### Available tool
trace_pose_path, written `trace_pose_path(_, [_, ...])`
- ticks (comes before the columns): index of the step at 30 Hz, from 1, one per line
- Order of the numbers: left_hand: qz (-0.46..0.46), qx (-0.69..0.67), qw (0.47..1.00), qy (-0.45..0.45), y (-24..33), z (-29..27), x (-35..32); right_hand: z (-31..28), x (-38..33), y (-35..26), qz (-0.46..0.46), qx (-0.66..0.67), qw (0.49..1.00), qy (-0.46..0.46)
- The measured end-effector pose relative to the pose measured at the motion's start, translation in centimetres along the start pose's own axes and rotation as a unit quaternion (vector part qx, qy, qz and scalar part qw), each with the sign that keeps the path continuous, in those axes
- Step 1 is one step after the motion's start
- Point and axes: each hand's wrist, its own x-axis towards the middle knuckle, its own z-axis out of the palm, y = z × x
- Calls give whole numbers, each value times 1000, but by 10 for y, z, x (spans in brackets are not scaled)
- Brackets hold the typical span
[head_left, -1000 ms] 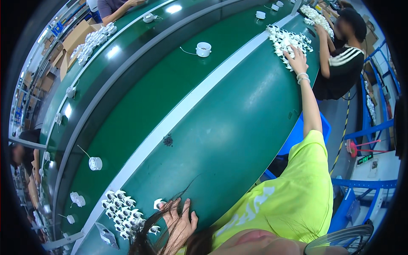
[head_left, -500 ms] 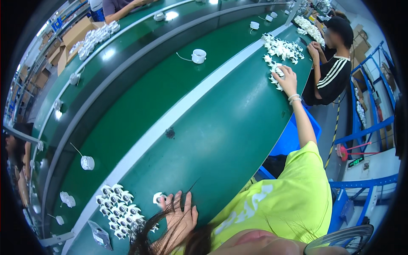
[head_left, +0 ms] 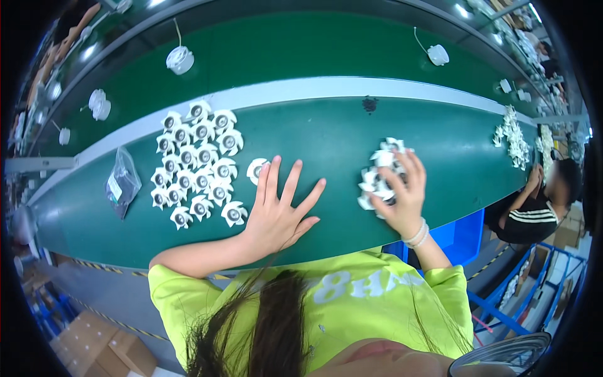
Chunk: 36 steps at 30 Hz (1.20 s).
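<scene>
My left hand rests on the green tabletop, fingers spread, its fingertips beside a single white fan impeller. To its left, several impellers lie grouped close together, their dark-ringed hubs facing up. Over a small cluster of impellers on the right, my right hand curls its fingers round them. The palm and fingers hide part of that cluster.
A clear bag with dark contents lies at left. Small dark bits sit near the pale rail. White round parts with wires stand on the belt beyond. More impellers and a person are far right; a blue bin is below.
My view has swung round to the left part of the table. My right hand has come back from the far pile, bringing a cluster of impellers nearer. My left hand stays spread on the table.
</scene>
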Motion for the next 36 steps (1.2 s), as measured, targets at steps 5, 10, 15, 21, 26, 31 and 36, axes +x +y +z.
trace_pose_path(5, [13,-52,996,66,0,4,-7,24,49,-38,-106,54,989,-90])
trace_pose_path(10, [48,-87,990,99,-4,14,-12,33,76,-48,-159,43,977,-131])
trace_pose_path(15, [37,-98,991,88,-4,13,-11,23,74,-45,-161,18,973,-165])
trace_pose_path(21, [77,-72,991,78,-5,13,-11,11,91,-44,-141,47,976,-161])
trace_pose_path(26, [112,-79,988,64,-6,11,-8,34,121,-34,-168,70,972,-148])
trace_pose_path(31, [104,-97,987,75,-5,10,-7,42,137,-32,-127,149,965,-175])
trace_pose_path(36, [107,-94,987,75,-4,11,-8,44,146,-20,-133,87,982,-101])
